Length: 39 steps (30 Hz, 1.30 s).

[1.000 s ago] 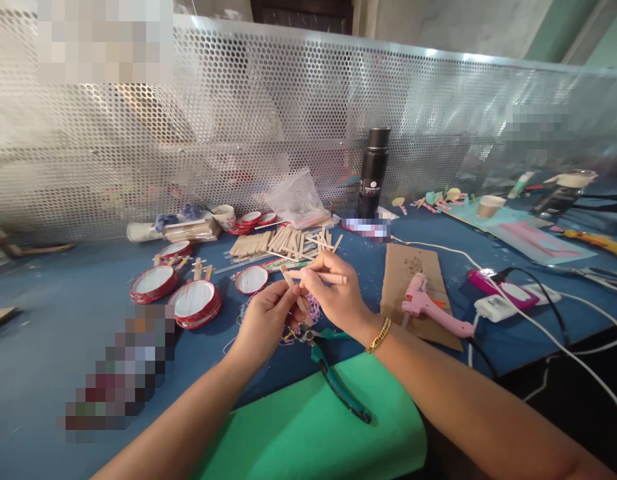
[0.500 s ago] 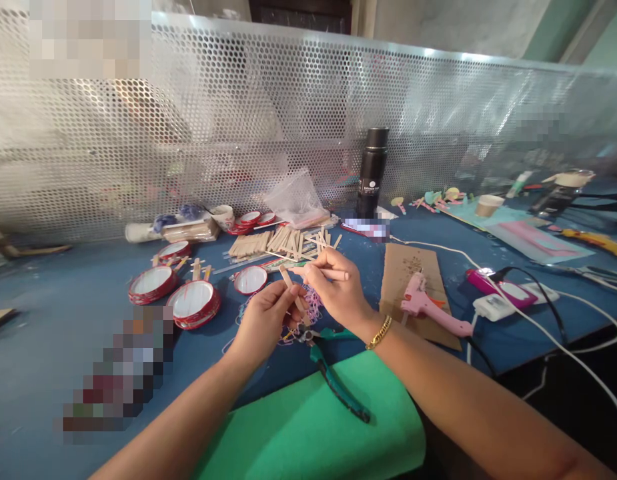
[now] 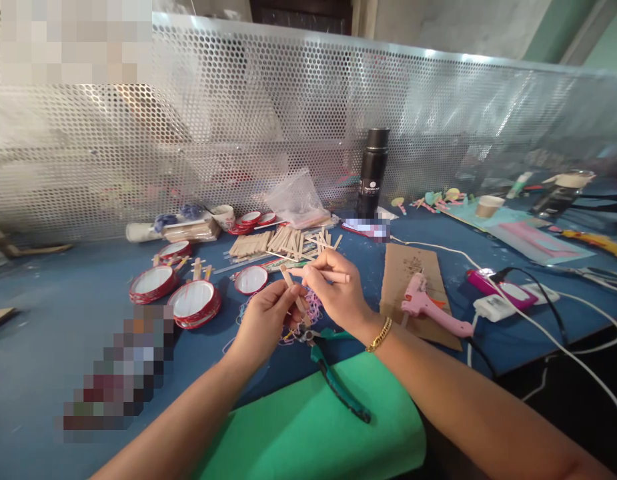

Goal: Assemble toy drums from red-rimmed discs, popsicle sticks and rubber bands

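Observation:
My left hand [image 3: 265, 319] pinches a short wooden craft stick [image 3: 291, 288] that leans up and to the left. My right hand [image 3: 335, 293], a gold bracelet on its wrist, holds a second wooden stick [image 3: 333, 274] almost level, its left end meeting the first stick. Both hands hover above a tangle of pink rubber bands [image 3: 313, 308] on the blue table [image 3: 63, 347]. Green-handled pliers [image 3: 333, 377] lie just below the hands, partly on a green foam sheet [image 3: 313, 433].
A pile of wooden sticks [image 3: 278, 243] and several red-rimmed round lids [image 3: 193, 301] lie behind and to the left. A pink glue gun [image 3: 428, 310] rests on cardboard [image 3: 413, 267] at right, near a power strip [image 3: 513, 303] with cables. A black bottle [image 3: 373, 172] stands by the perforated metal screen [image 3: 288, 120].
The hands have barely shifted; the right hand's stick has turned slightly while staying against the left hand's stick.

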Available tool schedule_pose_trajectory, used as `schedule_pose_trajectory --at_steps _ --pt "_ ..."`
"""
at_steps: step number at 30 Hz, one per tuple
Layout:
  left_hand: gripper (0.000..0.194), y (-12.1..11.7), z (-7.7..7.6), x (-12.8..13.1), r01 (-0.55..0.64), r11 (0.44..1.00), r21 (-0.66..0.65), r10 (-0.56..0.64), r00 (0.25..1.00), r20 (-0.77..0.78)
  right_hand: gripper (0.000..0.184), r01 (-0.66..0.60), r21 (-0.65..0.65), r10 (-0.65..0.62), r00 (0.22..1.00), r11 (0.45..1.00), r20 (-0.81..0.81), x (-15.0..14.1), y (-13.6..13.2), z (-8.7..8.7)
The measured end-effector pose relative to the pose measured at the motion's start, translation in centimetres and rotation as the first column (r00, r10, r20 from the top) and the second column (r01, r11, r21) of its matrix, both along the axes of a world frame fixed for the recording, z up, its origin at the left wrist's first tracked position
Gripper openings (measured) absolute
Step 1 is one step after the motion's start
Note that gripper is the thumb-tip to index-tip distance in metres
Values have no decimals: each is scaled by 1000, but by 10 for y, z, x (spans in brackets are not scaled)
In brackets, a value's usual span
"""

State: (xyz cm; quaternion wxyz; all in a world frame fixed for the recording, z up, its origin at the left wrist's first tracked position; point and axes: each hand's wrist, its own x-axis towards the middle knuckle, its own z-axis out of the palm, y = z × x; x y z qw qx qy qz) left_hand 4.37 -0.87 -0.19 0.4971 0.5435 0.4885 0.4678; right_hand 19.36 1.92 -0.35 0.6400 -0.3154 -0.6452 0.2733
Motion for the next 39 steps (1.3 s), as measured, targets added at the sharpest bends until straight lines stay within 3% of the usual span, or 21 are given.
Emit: schedule_pose_trajectory --at_steps 39 --pt "46 -1 2 -1 -20 999 35 22 999 -48 22 -6 -28 6 1000 1000 -1 1 0 -1"
